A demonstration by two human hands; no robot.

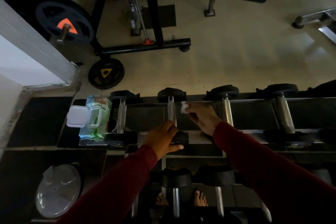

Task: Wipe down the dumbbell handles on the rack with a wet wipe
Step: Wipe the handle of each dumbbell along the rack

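Rack (200, 133), top tier: 4 dumbbells in a row, chrome handles running 12 to 6 o'clock.

Dumbbell, 2nd from left (171, 112): near black head under the left hand (161, 139), whose fingers curl over and grip it. Its handle (171, 112) lies at 12 o'clock of that hand and is bare.

Wet wipe (184, 107): small white wad, pinched in the fingertips of the right hand (201, 117); sits at 10 o'clock of that hand, just beside the handle's far end at its 3 o'clock side; contact cannot be told.

Wipe pack (96, 116): at 9 o'clock of the left hand, on the rack's left end, white lid flipped open.

Lower tier: 2 more dumbbells at 6 o'clock.

Floor: yellow-marked weight plate (106, 73) at 11 o'clock.

Both sleeves dark red.
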